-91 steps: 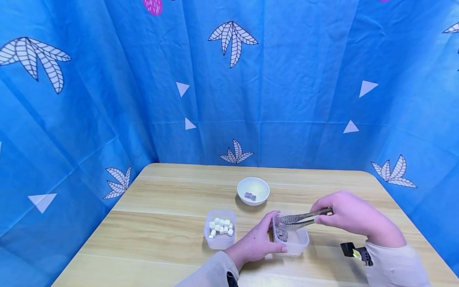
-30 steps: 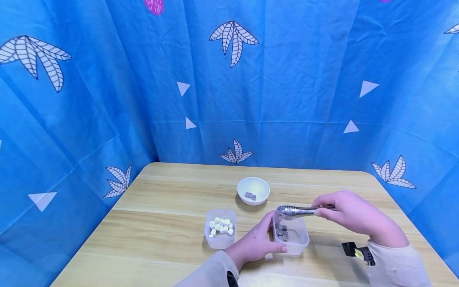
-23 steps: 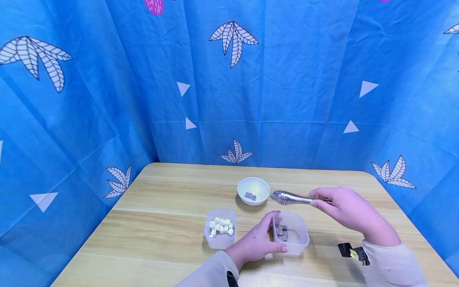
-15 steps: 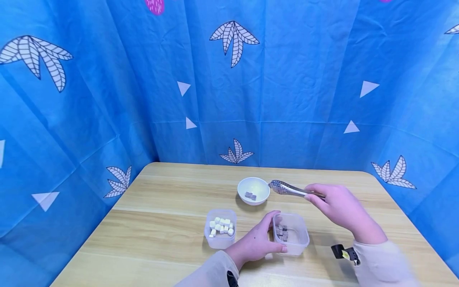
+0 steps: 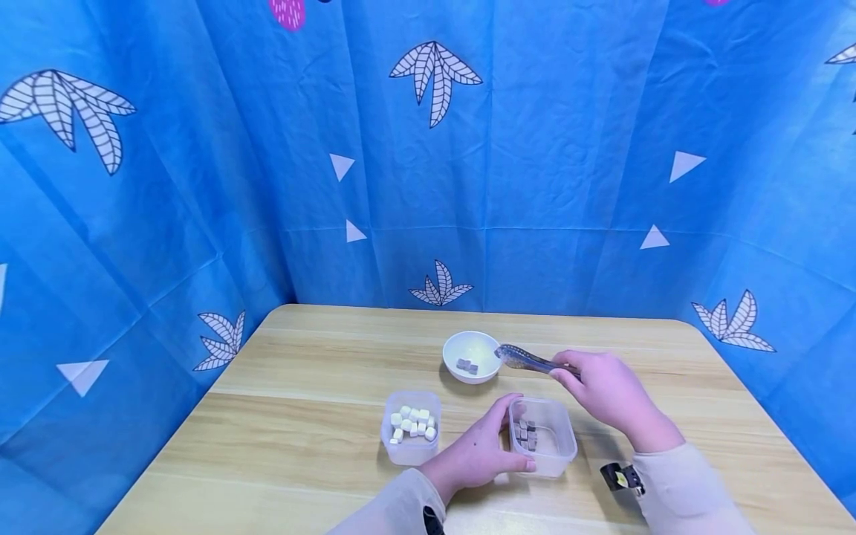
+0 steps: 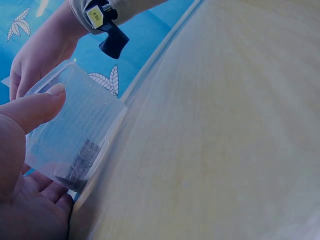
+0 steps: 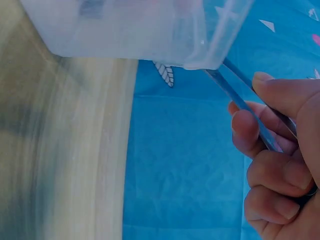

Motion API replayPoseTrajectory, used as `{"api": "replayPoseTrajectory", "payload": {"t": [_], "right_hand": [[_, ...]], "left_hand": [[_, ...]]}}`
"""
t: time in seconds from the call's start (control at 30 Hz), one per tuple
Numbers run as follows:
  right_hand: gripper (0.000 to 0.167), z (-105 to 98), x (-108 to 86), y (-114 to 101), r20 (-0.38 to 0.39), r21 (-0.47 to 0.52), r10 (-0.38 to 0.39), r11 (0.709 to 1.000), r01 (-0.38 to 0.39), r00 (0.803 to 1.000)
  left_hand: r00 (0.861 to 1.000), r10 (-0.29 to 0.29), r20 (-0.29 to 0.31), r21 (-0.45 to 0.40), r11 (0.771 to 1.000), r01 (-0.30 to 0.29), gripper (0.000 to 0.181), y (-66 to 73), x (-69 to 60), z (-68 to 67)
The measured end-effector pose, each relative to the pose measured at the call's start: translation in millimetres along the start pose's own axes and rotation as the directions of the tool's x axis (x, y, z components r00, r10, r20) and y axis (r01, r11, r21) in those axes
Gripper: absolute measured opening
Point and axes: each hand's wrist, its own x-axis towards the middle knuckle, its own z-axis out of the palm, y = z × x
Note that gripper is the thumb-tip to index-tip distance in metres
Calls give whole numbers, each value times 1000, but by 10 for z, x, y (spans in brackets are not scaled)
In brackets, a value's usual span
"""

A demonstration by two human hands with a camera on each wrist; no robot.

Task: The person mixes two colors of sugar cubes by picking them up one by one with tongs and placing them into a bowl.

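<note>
In the head view my left hand [image 5: 478, 455] grips the left side of a clear plastic container [image 5: 558, 462], thumb at the front and fingers behind. Several grey cubes [image 5: 524, 435] lie along its left inside. My right hand [image 5: 605, 390] holds metal tongs [image 5: 531, 361] from above; their perforated tips are at the right rim of a white bowl [image 5: 483, 349]. Whether something sits between the tips cannot be made out. A few grey cubes [image 5: 467, 366] rest in that bowl. The right wrist view shows thumb and fingers around the tongs' arms [image 7: 240, 100], whose tips are hidden behind the container.
A second clear container [image 5: 411, 455] with several white cubes [image 5: 413, 425] stands left of my left hand. Everything rests on a wooden table [image 5: 314, 416]. A blue patterned curtain [image 5: 548, 148] surrounds its back and sides.
The tongs were dipped in the right container; my right hand has lifted them out and moved them up and left to the bowl's edge. The left hand stays in place.
</note>
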Motion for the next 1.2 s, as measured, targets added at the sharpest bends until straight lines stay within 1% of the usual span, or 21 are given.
{"api": "replayPoseTrajectory", "payload": {"t": [0.43,0.63,0.8,0.9,1.1,1.2], "right_hand": [[14,39,-8,-14,7,14,21,1000,-21,1000],[16,1,-7,-8,18,18,26,999,-27,999],[18,-57,-9,10,38,53,57,997,-59,998],[21,-85,-12,25,58,82,70,994,-75,996],[38,-161,-22,57,92,112,76,990,-86,993],[40,-223,-35,74,97,122,68,989,-80,993]], "left_hand": [[1000,10,4,-11,1000,-10,96,19,-12,4],[1000,17,3,-10,1000,-17,96,12,-10,8],[1000,16,3,-19,1000,-16,96,16,-8,7],[1000,17,1,-17,1000,-17,96,16,-6,7],[1000,11,-3,-22,1000,-11,97,4,-2,15],[1000,8,-5,-24,1000,-8,97,3,0,15]]}}
